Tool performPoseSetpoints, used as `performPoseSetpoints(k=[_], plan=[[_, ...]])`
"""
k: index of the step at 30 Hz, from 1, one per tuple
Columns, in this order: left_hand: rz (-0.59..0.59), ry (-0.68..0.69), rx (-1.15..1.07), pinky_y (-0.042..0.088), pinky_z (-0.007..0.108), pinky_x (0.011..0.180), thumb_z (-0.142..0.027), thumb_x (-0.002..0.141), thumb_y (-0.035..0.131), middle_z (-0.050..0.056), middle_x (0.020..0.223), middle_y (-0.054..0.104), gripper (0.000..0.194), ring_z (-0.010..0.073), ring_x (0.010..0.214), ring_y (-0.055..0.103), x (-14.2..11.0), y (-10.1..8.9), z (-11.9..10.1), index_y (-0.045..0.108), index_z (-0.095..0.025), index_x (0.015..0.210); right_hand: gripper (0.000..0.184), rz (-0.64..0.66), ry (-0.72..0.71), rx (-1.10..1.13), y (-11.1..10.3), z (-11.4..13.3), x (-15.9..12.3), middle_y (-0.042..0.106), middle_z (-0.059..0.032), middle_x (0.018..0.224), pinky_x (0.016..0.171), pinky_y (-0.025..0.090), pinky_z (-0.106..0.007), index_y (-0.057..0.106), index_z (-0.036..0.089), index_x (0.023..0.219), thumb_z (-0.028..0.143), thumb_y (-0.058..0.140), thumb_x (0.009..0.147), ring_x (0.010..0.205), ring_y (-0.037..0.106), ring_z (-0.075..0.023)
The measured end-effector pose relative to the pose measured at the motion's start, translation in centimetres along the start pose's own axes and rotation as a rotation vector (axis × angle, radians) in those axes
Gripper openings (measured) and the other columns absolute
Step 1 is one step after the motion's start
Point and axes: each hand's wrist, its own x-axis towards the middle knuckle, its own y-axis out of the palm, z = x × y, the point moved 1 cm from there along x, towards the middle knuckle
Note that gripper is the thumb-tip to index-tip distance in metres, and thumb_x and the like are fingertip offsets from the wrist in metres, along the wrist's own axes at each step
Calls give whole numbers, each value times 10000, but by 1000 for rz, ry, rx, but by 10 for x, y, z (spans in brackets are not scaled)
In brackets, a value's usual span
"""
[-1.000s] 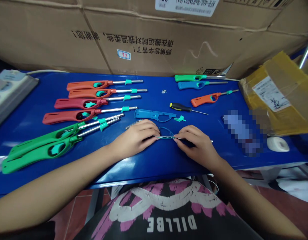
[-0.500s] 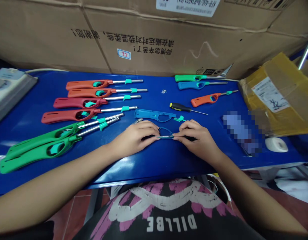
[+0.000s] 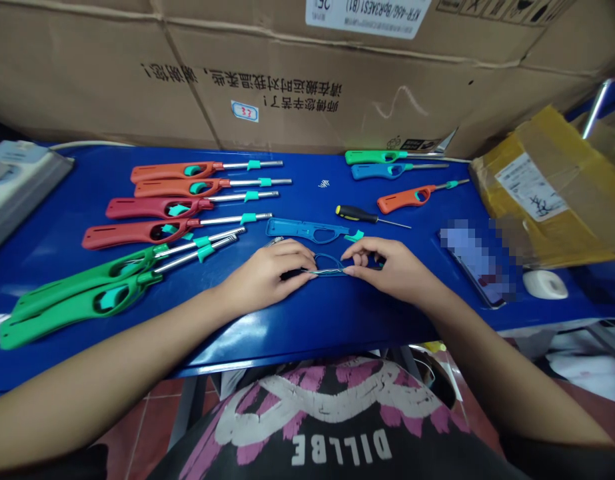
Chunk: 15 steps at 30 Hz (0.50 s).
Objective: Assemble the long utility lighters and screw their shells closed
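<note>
A blue lighter casing half [image 3: 329,261] with thin pale wires along it lies between my hands, low over the table. My left hand [image 3: 283,272] is closed on its left end, thumb in front and fingers behind. At the other end, my right hand [image 3: 382,263] grips the casing with the thumb near the wires; its index finger is lifted away from the thumb and the other fingers are curled. Just beyond lies a second blue casing half [image 3: 307,230], with a teal piece [image 3: 356,236] at its right tip. Small parts inside the held casing are mostly hidden by my fingers.
Several red, orange and green lighters [image 3: 162,209] lie at left. A screwdriver [image 3: 360,214], small metal pieces [image 3: 324,183] and three more lighters [image 3: 406,199] lie further back. A phone [image 3: 472,260], a white object [image 3: 546,284] and a taped carton [image 3: 552,193] stand at right. A large cardboard box [image 3: 287,80] walls the back.
My right index finger has lifted away from the thumb, opening a gap between them. My left hand keeps its hold on the casing. The view has shifted slightly.
</note>
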Motion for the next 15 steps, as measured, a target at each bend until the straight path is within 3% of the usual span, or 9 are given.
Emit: performPoseSetpoints(k=[3, 9, 15], plan=[[10, -10, 0, 548, 353, 924, -200, 955, 629, 71, 968, 722, 94, 197, 1004, 686, 0, -1, -1, 716, -167, 958, 106, 88, 92, -27, -3, 3, 11, 651, 7, 725, 584, 473, -272, 666, 206, 806, 232, 755, 756, 640, 571, -135], [12, -14, -2, 539, 355, 932, -206, 954, 630, 74, 970, 718, 104, 195, 998, 680, 1, -2, -2, 722, -157, 948, 60, 144, 82, -107, -3, 9, 13, 633, 15, 694, 591, 474, -263, 650, 210, 771, 180, 695, 797, 639, 566, -134], [-2, 2, -8, 544, 350, 921, -211, 942, 655, 68, 971, 726, 89, 192, 994, 683, 0, -1, -2, 730, -164, 953, 179, 21, -155, -194, 8, 11, -10, 692, -51, 1063, 897, 499, -387, 682, 247, 1025, 141, 605, 904, 1000, 629, -206]])
